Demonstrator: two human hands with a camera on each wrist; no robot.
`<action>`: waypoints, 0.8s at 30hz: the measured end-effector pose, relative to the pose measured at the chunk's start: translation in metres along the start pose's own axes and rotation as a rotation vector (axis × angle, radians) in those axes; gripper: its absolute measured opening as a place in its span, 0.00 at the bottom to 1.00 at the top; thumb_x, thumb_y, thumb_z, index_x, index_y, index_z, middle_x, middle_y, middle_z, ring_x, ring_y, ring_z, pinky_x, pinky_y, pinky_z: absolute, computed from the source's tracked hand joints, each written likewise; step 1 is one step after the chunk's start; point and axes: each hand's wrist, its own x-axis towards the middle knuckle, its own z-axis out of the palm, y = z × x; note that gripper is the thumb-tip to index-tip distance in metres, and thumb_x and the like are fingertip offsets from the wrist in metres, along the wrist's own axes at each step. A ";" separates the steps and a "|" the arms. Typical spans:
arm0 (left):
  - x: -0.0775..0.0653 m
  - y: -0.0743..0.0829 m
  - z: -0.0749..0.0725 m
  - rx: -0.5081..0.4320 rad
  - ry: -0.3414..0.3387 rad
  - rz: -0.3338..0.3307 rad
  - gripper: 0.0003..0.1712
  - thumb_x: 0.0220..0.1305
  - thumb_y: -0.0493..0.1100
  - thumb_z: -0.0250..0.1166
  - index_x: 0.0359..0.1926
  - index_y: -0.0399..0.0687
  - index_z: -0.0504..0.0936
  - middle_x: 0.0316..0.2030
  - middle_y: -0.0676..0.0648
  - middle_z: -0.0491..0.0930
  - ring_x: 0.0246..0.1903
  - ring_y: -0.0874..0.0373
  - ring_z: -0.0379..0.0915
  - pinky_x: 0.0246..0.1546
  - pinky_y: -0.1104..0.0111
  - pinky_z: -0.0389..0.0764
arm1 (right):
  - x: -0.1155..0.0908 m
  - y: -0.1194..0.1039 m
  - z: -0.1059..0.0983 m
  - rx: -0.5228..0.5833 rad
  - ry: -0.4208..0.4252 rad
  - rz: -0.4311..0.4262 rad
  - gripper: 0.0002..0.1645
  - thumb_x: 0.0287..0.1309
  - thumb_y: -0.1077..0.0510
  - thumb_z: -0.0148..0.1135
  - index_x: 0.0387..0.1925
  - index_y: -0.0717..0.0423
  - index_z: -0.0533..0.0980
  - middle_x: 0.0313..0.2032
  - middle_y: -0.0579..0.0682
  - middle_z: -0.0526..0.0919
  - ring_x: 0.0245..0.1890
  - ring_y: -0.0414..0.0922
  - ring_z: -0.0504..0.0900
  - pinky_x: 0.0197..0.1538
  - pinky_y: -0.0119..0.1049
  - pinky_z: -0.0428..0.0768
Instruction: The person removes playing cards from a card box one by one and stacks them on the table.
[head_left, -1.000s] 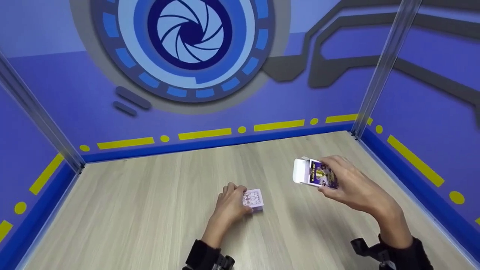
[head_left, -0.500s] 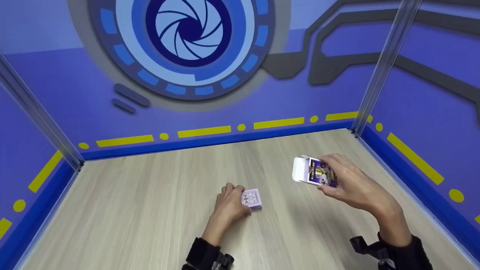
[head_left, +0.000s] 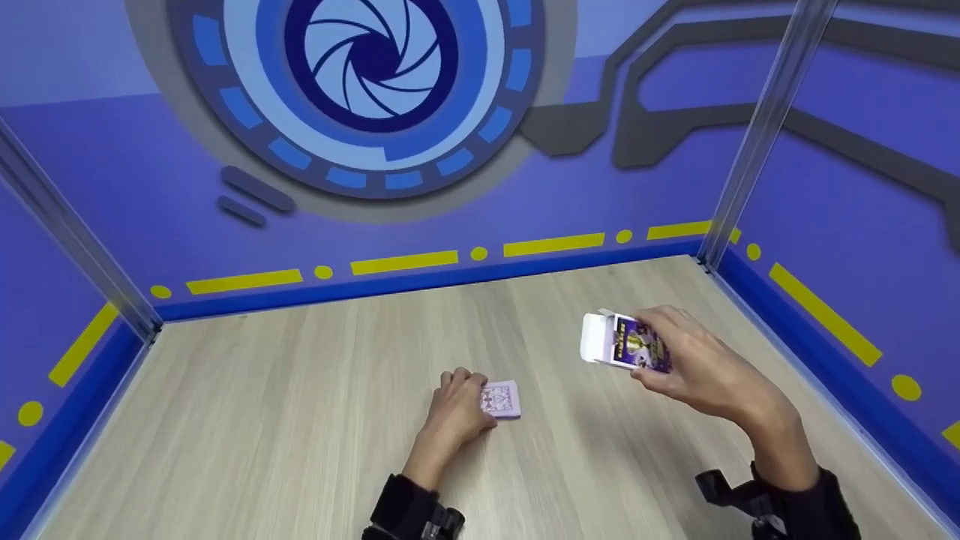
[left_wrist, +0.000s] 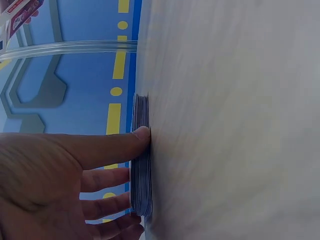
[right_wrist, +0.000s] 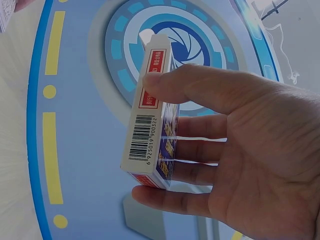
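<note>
Pale-pink patterned playing cards (head_left: 502,399) lie stacked on the wood-grain tabletop (head_left: 300,420), our left hand (head_left: 454,409), half-closed, pinching them by the edges. At two o'clock from them, our right hand (head_left: 697,367) grips the purple card box (head_left: 637,346) aloft, white flap (head_left: 596,337) open toward nine o'clock.

Pass-thru gap btwn card deck (head_left: 502,400) & box (head_left: 637,346); back wall (head_left: 525,206) blocks far side.

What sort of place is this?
Probably a staged recording booth: purple-blue printed wall panels enclose the far and both side edges of a pale wood-grain table, straight translucent-looking strips cover the corners, and black strapped-on wrist devices suggest filming.
</note>
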 end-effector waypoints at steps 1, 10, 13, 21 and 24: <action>0.000 0.000 0.000 -0.003 -0.003 -0.002 0.36 0.47 0.36 0.83 0.59 0.33 0.80 0.55 0.34 0.75 0.55 0.40 0.68 0.59 0.48 0.71 | 0.000 0.000 0.000 -0.001 0.000 0.000 0.39 0.55 0.60 0.77 0.66 0.63 0.71 0.56 0.55 0.78 0.46 0.45 0.76 0.44 0.42 0.81; 0.002 0.001 0.002 0.008 -0.015 0.058 0.43 0.49 0.36 0.83 0.66 0.31 0.75 0.61 0.32 0.73 0.61 0.37 0.67 0.62 0.45 0.70 | -0.001 0.000 -0.002 -0.006 0.003 -0.005 0.37 0.55 0.60 0.77 0.64 0.62 0.71 0.55 0.54 0.77 0.44 0.44 0.75 0.43 0.40 0.80; 0.002 0.003 0.002 0.009 -0.017 0.054 0.42 0.50 0.36 0.82 0.66 0.32 0.75 0.61 0.32 0.73 0.61 0.38 0.68 0.62 0.45 0.71 | 0.000 0.000 -0.002 -0.009 0.000 -0.006 0.37 0.55 0.60 0.76 0.64 0.62 0.71 0.55 0.54 0.77 0.45 0.44 0.75 0.43 0.41 0.80; -0.001 0.007 -0.008 -0.023 -0.005 0.024 0.44 0.52 0.39 0.82 0.68 0.34 0.73 0.63 0.31 0.70 0.64 0.37 0.66 0.63 0.46 0.71 | -0.001 0.000 0.000 -0.013 0.003 -0.011 0.38 0.55 0.60 0.76 0.65 0.62 0.71 0.56 0.55 0.77 0.45 0.45 0.76 0.44 0.42 0.80; -0.006 0.012 -0.018 -0.024 0.025 0.020 0.42 0.57 0.43 0.79 0.69 0.35 0.72 0.65 0.32 0.70 0.66 0.38 0.65 0.64 0.46 0.70 | -0.002 0.000 0.001 -0.007 0.006 -0.011 0.38 0.55 0.61 0.76 0.66 0.62 0.71 0.56 0.55 0.77 0.46 0.45 0.76 0.44 0.42 0.80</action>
